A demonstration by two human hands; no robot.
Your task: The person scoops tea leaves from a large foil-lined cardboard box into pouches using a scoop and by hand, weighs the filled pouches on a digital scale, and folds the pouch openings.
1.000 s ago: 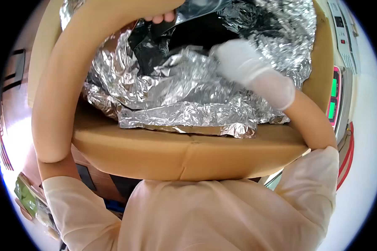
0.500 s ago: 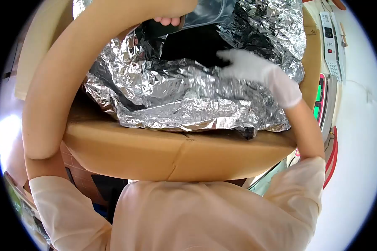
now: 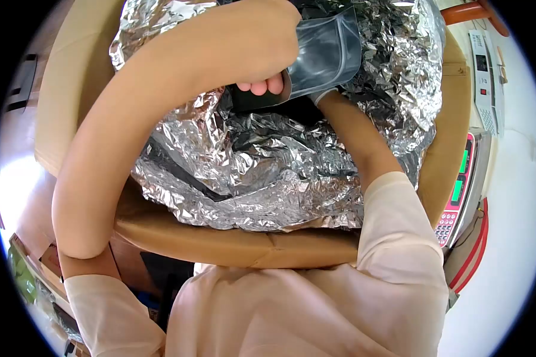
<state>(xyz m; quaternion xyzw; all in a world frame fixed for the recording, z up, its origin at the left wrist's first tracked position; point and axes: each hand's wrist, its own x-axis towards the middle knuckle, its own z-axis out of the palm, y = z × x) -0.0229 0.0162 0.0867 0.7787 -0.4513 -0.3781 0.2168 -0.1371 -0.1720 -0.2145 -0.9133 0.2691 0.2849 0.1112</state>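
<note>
My left hand (image 3: 265, 50) is closed round a dark pouch with a clear plastic side (image 3: 324, 52), at the top of the view. Several of its fingertips show under the pouch's edge. Crumpled silver foil (image 3: 220, 160) lines a big cardboard box (image 3: 244, 249). In the foil's dark opening, behind the pouch, my right hand is down inside; only a bit of white glove at the wrist (image 3: 321, 95) shows. Its fingers, and anything they touch, are hidden.
A scale with green displays and a pink keypad (image 3: 446, 229) stands right of the box. Beyond it are a white device (image 3: 483, 74) and a red strap (image 3: 473, 256). Something orange-brown (image 3: 467, 13) is at the top right. Items lie at the lower left.
My right hand has gone from above the foil down into the opening, out of sight. The pouch in my left hand sits lower and further right in view. More of the scale shows.
</note>
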